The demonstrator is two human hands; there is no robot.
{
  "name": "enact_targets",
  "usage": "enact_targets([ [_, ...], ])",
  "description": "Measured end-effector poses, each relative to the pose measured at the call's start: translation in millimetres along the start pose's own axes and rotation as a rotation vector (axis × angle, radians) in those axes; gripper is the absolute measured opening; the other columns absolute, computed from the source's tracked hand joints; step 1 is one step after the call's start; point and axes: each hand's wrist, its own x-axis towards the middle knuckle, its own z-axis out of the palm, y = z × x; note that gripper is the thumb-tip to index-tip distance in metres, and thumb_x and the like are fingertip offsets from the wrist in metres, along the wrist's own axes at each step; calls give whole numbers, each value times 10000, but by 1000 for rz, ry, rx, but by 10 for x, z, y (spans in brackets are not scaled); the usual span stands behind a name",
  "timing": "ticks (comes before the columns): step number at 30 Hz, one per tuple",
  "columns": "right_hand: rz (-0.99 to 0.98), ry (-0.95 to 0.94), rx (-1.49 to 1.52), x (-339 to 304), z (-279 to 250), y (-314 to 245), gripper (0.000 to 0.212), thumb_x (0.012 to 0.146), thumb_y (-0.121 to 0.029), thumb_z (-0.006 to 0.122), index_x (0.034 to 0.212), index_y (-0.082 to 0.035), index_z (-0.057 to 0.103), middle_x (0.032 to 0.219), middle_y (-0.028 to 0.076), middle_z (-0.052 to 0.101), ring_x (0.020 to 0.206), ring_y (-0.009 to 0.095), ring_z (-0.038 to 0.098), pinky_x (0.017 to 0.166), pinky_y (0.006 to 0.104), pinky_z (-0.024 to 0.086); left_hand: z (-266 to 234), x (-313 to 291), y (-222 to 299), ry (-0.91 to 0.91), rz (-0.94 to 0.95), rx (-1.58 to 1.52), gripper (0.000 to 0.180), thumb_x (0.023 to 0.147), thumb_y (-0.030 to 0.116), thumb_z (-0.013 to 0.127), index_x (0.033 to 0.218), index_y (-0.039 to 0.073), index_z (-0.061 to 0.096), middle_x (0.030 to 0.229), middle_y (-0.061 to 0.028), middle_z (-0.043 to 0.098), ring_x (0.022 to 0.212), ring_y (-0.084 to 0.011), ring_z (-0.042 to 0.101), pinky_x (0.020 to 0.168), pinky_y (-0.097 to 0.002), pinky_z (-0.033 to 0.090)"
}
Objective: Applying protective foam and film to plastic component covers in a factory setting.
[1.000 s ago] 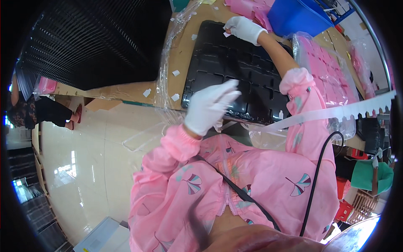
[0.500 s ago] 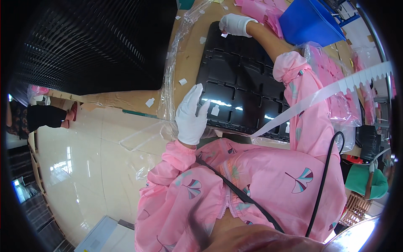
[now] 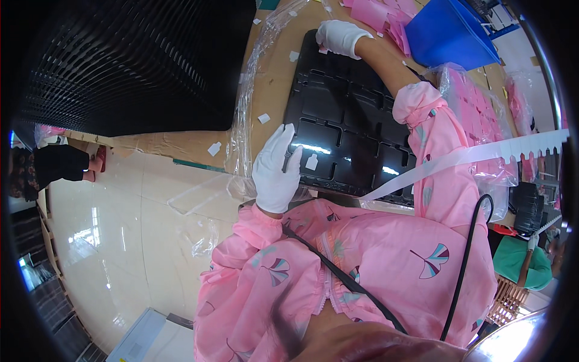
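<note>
White-gloved left hand (image 3: 276, 173) is spread at the tray (image 3: 365, 130); right hand (image 3: 342, 40) apart, grip unclear. Placing tags (image 3: 311, 161) seems underway, next needing a press.

Tabletop (image 3: 278, 72): brown, spread in front of me
To my left: a big black stack (image 3: 151, 60)
Before me: a black tray (image 3: 356, 120), lying flat
Between those two: clear wrap (image 3: 240, 120) and scattered white tags (image 3: 264, 118)
Far side: pink sheets (image 3: 373, 14), a blue bin (image 3: 449, 35) beside them
To my right: bagged pink pieces (image 3: 473, 102)
</note>
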Motion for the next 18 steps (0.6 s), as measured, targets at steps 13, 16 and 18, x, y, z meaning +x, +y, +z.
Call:
enact_targets([
  [13,54,751,306,-403,450,73,220,837,-70,556,1038,-42,637,971,165,634,931,315,621,818,362,492,-21,30,27,30,-138,-145,314,855,60,623,1162,0,599,1155,-135,627,1064,-216,605,934,-304,450],
  [16,-101,663,393,-1142,284,-554,191,819,-162,566,867,0,653,893,204,629,871,347,611,775,377,491,-44,3,-65,70,-204,-318,299,863,63,607,1156,5,604,1123,-128,642,1035,-208,618,898,-291,463],
  [18,-126,554,538,-1538,489,-860,163,820,-71,572,952,-16,651,924,168,634,863,308,631,771,349,504,-82,-14,-9,109,-215,-499,309,873,45,591,1181,9,594,1134,-108,639,1030,-170,613,887,-269,459],
])
